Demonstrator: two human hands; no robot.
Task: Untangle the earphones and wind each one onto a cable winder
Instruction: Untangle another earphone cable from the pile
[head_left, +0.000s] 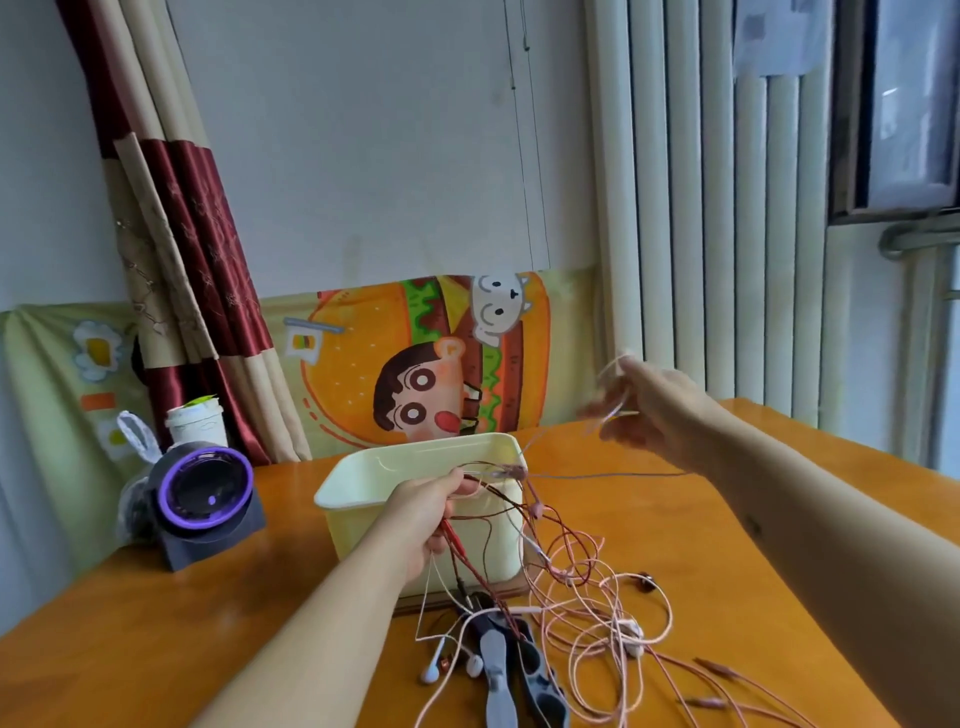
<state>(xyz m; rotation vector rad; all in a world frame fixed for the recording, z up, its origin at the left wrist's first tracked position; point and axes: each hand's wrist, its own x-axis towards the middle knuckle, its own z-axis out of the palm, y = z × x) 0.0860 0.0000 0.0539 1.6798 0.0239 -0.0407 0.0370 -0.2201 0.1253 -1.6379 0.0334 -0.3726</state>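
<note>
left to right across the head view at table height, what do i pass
Purple-ringed device → cream box → right hand, holding a pink cable. The left hand, gripping red cables, overlaps the box, so it is left out.

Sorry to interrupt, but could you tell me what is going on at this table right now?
A person is untangling earphones over an orange table. The left hand grips red and pink cables in front of a pale yellow bin. The right hand, raised and blurred, pinches a pink cable pulled out sideways. The tangle lies on the table over grey cable winders; nothing looks wound onto them yet.
</note>
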